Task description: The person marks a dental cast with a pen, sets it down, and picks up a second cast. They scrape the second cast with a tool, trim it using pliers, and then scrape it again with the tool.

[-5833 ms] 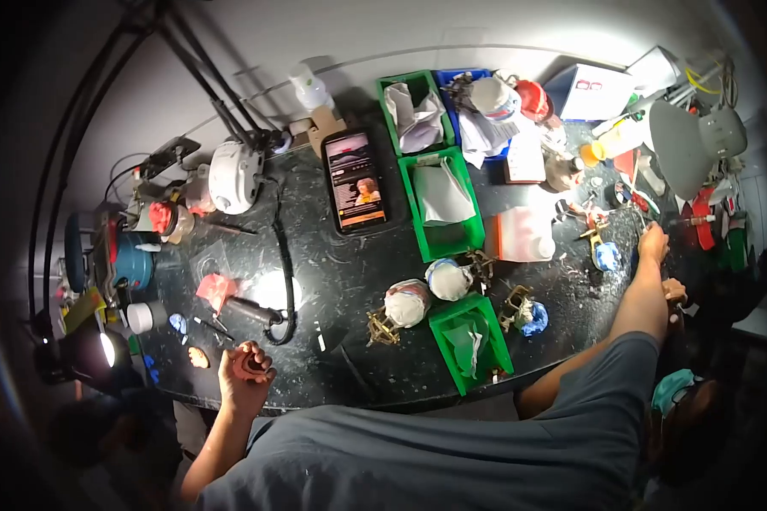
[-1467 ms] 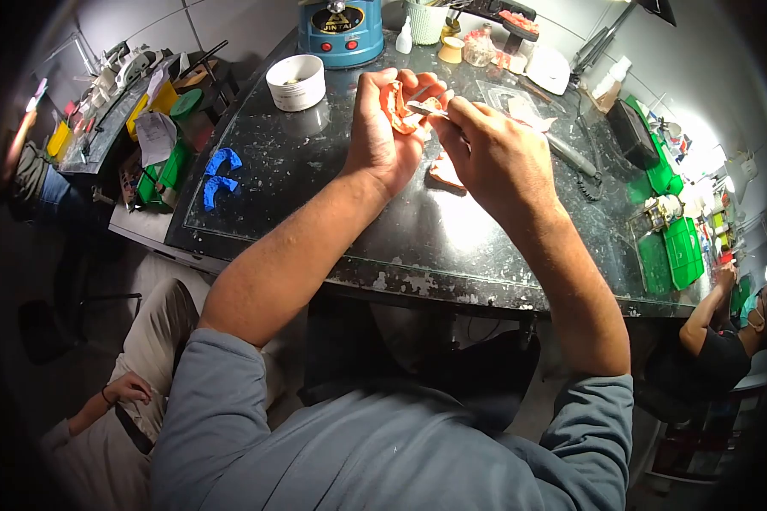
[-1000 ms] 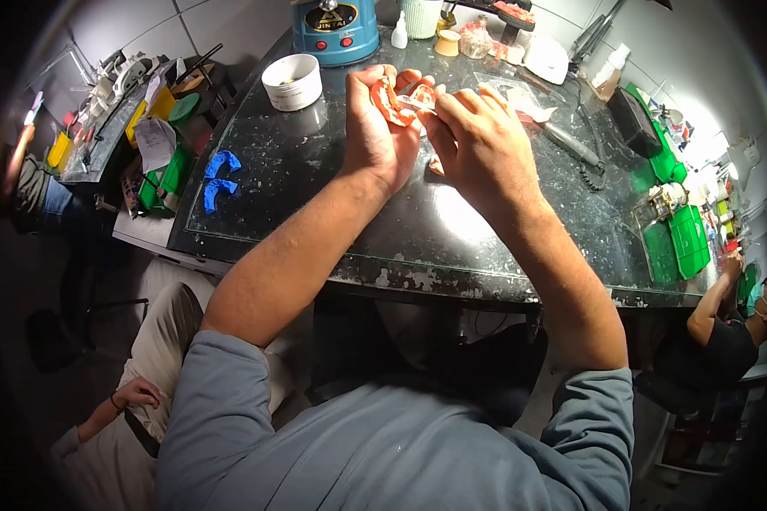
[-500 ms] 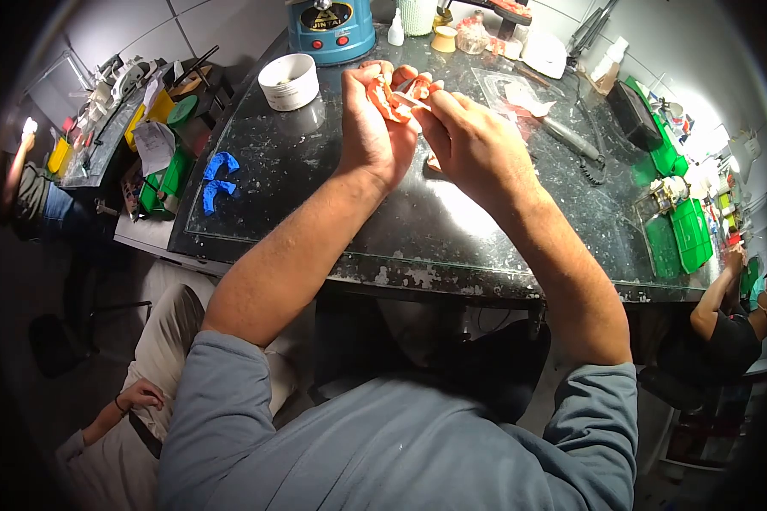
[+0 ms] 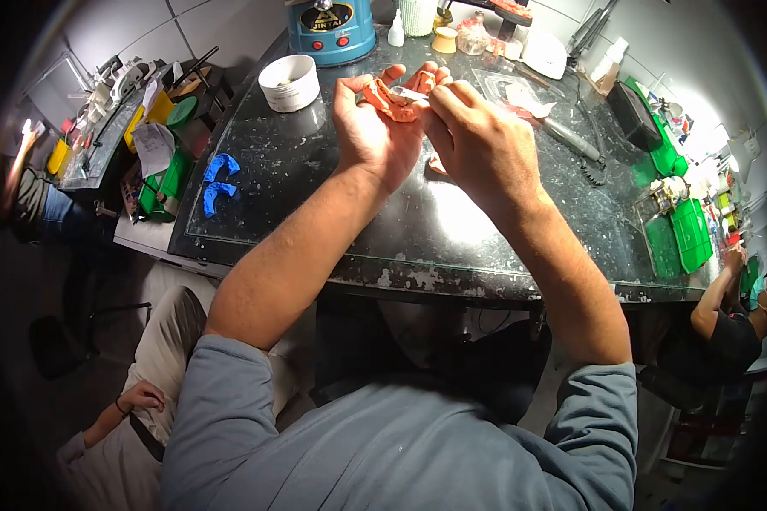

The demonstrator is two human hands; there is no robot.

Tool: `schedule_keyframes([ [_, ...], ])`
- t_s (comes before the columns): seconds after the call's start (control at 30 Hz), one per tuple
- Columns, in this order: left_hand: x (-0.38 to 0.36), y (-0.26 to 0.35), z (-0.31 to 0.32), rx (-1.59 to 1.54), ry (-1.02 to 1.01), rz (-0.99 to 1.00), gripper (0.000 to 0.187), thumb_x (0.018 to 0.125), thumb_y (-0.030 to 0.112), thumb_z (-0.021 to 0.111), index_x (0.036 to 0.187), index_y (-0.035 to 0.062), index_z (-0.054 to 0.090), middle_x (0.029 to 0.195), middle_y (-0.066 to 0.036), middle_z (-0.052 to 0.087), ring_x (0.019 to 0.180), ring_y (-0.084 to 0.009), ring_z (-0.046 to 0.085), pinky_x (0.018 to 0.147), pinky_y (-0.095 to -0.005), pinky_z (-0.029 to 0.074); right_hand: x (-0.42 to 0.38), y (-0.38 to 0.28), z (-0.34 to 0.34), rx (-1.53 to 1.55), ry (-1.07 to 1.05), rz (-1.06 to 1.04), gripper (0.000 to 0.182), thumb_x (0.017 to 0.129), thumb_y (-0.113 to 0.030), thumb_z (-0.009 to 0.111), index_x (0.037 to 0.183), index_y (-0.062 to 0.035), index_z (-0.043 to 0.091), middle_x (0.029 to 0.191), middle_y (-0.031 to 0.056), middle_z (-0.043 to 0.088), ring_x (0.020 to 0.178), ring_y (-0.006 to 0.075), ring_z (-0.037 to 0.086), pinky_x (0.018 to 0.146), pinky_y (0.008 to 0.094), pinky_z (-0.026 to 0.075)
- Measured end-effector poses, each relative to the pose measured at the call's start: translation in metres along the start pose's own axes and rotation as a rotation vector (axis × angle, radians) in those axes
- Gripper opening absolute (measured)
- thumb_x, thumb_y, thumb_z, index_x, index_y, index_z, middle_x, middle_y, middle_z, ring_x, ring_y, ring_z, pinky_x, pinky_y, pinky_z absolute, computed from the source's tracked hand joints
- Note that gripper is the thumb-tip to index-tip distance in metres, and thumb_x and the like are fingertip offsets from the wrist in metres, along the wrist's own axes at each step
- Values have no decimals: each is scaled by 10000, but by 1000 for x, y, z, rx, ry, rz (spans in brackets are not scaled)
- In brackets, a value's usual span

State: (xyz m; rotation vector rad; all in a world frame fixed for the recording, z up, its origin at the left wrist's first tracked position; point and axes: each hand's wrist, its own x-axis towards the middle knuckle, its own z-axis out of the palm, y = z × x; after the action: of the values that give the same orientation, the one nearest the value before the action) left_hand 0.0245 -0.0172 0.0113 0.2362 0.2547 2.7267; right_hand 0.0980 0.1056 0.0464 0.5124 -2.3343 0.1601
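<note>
An orange horseshoe-shaped dental cast (image 5: 388, 106) rests in my left hand (image 5: 373, 145), its palm turned up and fingers curled around the piece. My right hand (image 5: 490, 140) grips a small pale-bladed tool (image 5: 411, 93), whose tip lies against the inner side of the cast. Its handle is hidden by my fingers, so I cannot tell its exact kind. Both hands are raised over the dark worktop (image 5: 315, 217). Beneath my right hand, partly covered by it, a small pinkish piece (image 5: 435, 164) lies on the surface.
Two blue arch-shaped pieces (image 5: 219, 198) lie at the left. Behind stand a white round tub (image 5: 288, 83) and a blue machine (image 5: 337, 43). A grey handpiece (image 5: 573, 138) with a cord lies right, near green trays (image 5: 690, 234). A seated person's hand (image 5: 142, 396) is lower left.
My left hand has opened slightly and tilted the cast, showing more of its inner side. The tool's blade has shifted a little within it, my right hand moving slightly.
</note>
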Motion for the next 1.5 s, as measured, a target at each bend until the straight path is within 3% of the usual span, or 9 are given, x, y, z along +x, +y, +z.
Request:
schedule_keyframes([
  [0.2, 0, -1, 1, 17, -45, 9, 411, 830, 279, 420, 1084, -40, 464, 1073, -285, 587, 1035, -389, 602, 926, -458, 525, 2, -1, -2, -17, -18, -1, 229, 895, -211, 621, 1041, -40, 576, 1114, 139, 645, 794, 304, 695, 615, 400, 571],
  [0.7, -2, 1, -1, 105, -124, 54, 458, 803, 264, 414, 1129, -52, 471, 1071, -247, 582, 1044, -343, 595, 974, -426, 490, 5, 3, -3, 1, -30, -39, 215, 890, -220, 628, 1002, -46, 571, 993, 110, 632, 804, 269, 669, 643, 381, 564],
  [0.77, 1, 0, -4, 190, -107, 89, 517, 809, 296, 413, 1183, -55, 477, 1195, -251, 559, 1120, -328, 576, 1017, -410, 469, 6, 4, -3, -60, -46, -64, 215, 893, -234, 623, 987, -50, 566, 978, 109, 634, 805, 266, 660, 642, 373, 564],
  [0.9, 2, -1, -9, 269, -129, 89, 528, 810, 306, 413, 1187, -59, 476, 1184, -248, 564, 1115, -320, 579, 1013, -407, 469, 3, 10, 3, -89, -21, -119, 212, 902, -247, 613, 978, -55, 564, 940, 102, 638, 801, 273, 668, 637, 381, 560],
  [1.07, 6, -2, -10, 47, -148, -81, 537, 797, 296, 445, 1174, -84, 495, 1181, -242, 560, 1123, -317, 567, 992, -398, 476, -2, 14, 1, -1, -127, 17, 196, 920, -243, 597, 977, -60, 554, 886, 102, 638, 783, 275, 684, 616, 401, 553],
  [1.2, 6, -1, -7, 30, -52, -54, 477, 796, 305, 447, 1058, -74, 571, 1050, -210, 611, 1007, -322, 600, 913, -403, 496, -5, 14, 3, 15, -30, 17, 197, 921, -234, 597, 992, -57, 551, 901, 107, 634, 773, 279, 682, 606, 397, 553],
  [1.3, 6, 2, -10, 20, -83, -44, 536, 781, 286, 473, 1154, -98, 504, 1147, -242, 554, 1089, -336, 559, 973, -399, 486, -5, 11, 4, -21, -36, 11, 199, 920, -229, 599, 997, -53, 549, 923, 107, 630, 764, 284, 680, 597, 394, 553],
  [1.37, 7, 1, -10, 20, -79, -27, 529, 782, 286, 473, 1151, -92, 506, 1132, -233, 557, 1084, -328, 560, 972, -396, 486, -3, 11, 6, -45, 73, -29, 258, 885, -241, 651, 1072, -68, 613, 850, 55, 627, 691, 243, 666, 551, 352, 533],
  [1.5, 4, -1, -6, 74, -22, 22, 504, 784, 284, 471, 1138, -72, 517, 1094, -206, 562, 1059, -307, 570, 973, -391, 485, 2, 6, 7, -19, 52, -33, 221, 890, -237, 643, 1034, -72, 613, 857, 58, 628, 698, 248, 668, 559, 354, 535],
])
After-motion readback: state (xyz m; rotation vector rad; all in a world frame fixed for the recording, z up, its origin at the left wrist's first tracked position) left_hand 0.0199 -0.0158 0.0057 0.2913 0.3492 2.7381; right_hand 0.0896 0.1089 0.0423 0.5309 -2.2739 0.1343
